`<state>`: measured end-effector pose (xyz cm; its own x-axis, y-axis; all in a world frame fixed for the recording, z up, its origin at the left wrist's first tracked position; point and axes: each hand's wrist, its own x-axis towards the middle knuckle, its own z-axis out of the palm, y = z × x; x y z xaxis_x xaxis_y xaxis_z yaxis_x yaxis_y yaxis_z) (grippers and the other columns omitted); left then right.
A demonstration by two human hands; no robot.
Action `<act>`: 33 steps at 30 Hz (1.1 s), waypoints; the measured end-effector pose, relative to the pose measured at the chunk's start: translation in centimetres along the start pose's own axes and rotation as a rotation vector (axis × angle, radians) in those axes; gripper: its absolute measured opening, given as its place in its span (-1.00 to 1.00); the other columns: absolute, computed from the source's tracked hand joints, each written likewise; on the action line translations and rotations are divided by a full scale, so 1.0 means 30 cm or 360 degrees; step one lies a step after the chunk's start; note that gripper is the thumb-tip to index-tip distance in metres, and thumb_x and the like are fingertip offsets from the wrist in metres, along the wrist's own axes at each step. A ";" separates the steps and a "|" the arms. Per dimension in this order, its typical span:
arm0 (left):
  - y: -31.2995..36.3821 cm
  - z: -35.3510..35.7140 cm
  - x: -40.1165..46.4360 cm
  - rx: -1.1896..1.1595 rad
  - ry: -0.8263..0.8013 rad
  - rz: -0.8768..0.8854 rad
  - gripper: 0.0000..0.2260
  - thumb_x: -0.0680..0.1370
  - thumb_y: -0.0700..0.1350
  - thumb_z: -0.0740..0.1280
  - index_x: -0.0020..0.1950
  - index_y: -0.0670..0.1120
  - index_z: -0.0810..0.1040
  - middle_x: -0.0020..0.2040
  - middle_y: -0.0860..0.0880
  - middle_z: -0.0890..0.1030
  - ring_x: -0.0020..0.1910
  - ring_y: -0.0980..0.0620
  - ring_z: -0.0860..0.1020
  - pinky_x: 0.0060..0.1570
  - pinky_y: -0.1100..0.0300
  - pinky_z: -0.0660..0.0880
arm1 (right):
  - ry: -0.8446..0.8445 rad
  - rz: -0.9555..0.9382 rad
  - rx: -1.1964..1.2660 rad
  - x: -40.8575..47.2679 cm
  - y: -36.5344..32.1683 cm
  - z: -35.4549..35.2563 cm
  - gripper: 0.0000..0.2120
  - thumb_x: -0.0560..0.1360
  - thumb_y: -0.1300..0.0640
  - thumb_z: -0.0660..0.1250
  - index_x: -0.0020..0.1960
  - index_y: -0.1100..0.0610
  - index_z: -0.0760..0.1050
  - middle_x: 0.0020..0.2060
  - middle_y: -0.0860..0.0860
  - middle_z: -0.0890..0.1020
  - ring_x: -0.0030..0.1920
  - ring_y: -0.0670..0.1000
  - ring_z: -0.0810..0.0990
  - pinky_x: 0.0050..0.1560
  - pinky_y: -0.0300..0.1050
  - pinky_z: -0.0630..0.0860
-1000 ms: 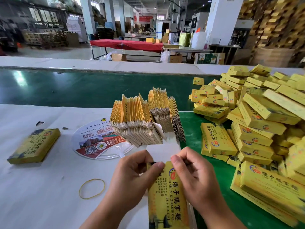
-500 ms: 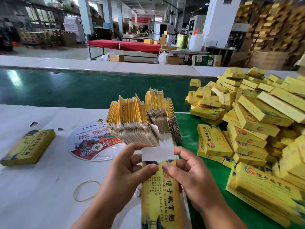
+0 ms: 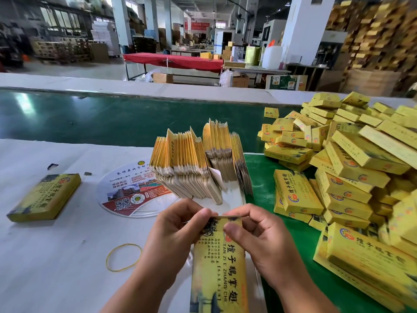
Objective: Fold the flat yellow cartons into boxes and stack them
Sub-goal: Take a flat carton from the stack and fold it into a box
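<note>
Yellow carton [image 3: 220, 267]: held upright-lengthwise between both hands above the white table [image 3: 45, 256], its far end pinched; left hand [image 3: 178, 231] curled round the left edge, thumb laid on the top corner; right hand [image 3: 259, 236] pinching the top flap, thumb on the printed face. Flat cartons [image 3: 198, 163]: fanned on edge just beyond the hands. Folded boxes [image 3: 352, 172]: heaped to the right on the green belt [image 3: 101, 120]. Single box [image 3: 45, 197]: far left. Rubber band [image 3: 123, 257]: beside the left wrist.

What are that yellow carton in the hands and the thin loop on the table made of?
The carton looks like thin printed cardboard with a slight sheen: its unprinted edge shows pale at the top fold. The loop is probably a rubber band, thin, yellowish and lying limp in an uneven ring.
</note>
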<state>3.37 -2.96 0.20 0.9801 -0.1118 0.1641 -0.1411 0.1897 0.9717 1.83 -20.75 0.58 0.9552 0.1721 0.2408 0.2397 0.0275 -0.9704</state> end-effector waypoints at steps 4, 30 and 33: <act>-0.007 0.002 -0.003 0.0020 -0.0016 -0.0027 -0.82 0.42 -0.04 0.43 -0.17 -0.15 0.60 -0.17 -0.30 0.65 -0.27 -0.13 0.59 -0.24 -0.01 0.49 | 0.0068 -0.0001 -0.0054 -0.001 0.000 0.007 -0.58 0.38 -0.29 0.42 -0.06 0.06 0.62 -0.33 0.21 0.65 -0.36 0.10 0.62 -0.37 -0.19 0.54; -0.009 0.059 -0.026 0.1807 0.0183 0.0857 -0.36 0.28 0.31 0.39 0.24 0.02 0.39 0.04 0.14 0.47 0.00 0.08 0.47 -0.01 0.23 0.35 | 0.0696 -0.0379 -0.0344 -0.003 0.017 0.069 -0.93 0.45 0.07 0.43 -0.17 0.02 0.56 -0.32 -0.05 0.67 -0.34 -0.18 0.62 -0.33 -0.35 0.51; -0.006 0.061 -0.030 0.1800 0.0169 0.0859 -0.38 0.29 0.31 0.39 0.23 0.01 0.42 0.03 0.14 0.49 -0.01 0.07 0.48 0.00 0.22 0.37 | 0.0721 -0.0365 -0.0322 -0.003 0.006 0.064 -0.88 0.53 0.04 0.41 -0.16 0.04 0.59 -0.34 -0.02 0.67 -0.36 -0.16 0.61 -0.35 -0.31 0.52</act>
<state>2.26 -4.69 0.20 0.7594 -0.1916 0.6218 -0.5157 -0.7600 0.3956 1.45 -18.88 0.35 0.8428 -0.2589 0.4719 0.4369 -0.1833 -0.8807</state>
